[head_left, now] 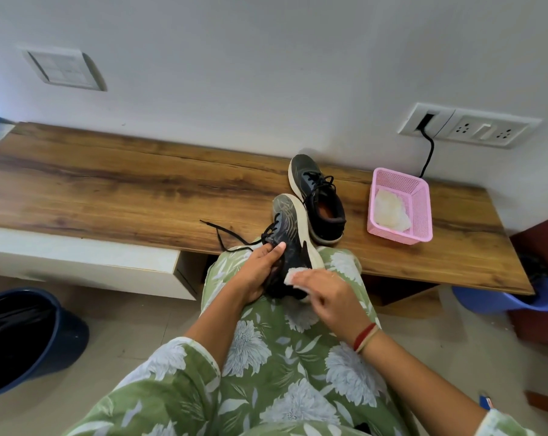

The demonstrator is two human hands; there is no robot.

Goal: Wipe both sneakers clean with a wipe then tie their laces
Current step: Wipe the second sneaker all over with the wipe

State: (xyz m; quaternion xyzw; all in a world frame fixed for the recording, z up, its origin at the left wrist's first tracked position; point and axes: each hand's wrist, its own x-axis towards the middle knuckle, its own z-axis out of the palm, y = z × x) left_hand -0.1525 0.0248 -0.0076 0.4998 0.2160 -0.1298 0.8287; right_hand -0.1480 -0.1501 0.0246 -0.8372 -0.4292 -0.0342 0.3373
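A dark sneaker (290, 228) with a white sole rests on my lap, toe pointing toward the wall. My left hand (261, 269) grips its upper near the laces, thumb on the side. Its black lace (223, 234) trails loose over the bench edge. My right hand (326, 294) presses a white wipe (293, 276) against the heel end of the sole. The second dark sneaker (319, 196) stands on the wooden bench (140, 190) just beyond, laces undone, opening facing me.
A pink basket (419, 199) holding crumpled white wipes sits on the bench to the right. A black cable runs from the wall socket (464, 125) behind it. A dark blue bin (27, 338) stands on the floor left, a blue bucket (511, 300) right.
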